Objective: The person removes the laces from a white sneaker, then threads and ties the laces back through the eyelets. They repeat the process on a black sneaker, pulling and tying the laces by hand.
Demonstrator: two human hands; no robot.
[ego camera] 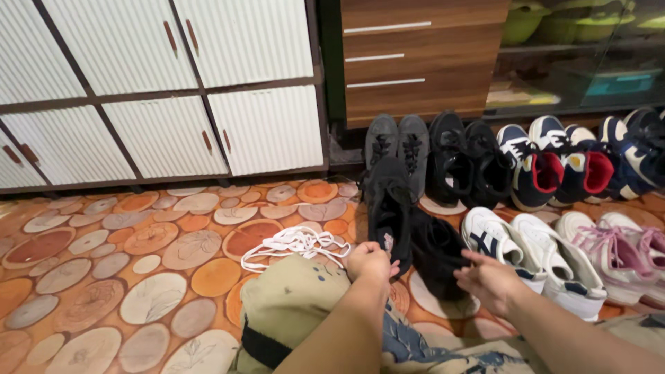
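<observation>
Head view: hands at black shoes on patterned floor.

Left hand (pixel 369 262) clenched on heel of black shoe (pixel 389 211); right hand (pixel 489 278) released, fingers spread, just beside second black shoe (pixel 438 253). Loose white shoelaces (pixel 294 244) lying left of left hand, near knee. Further right, white sneakers (pixel 533 253), then pink-laced pair (pixel 623 253). Behind, row of dark and navy shoes (pixel 499 159) before wooden drawers (pixel 415 59).
</observation>
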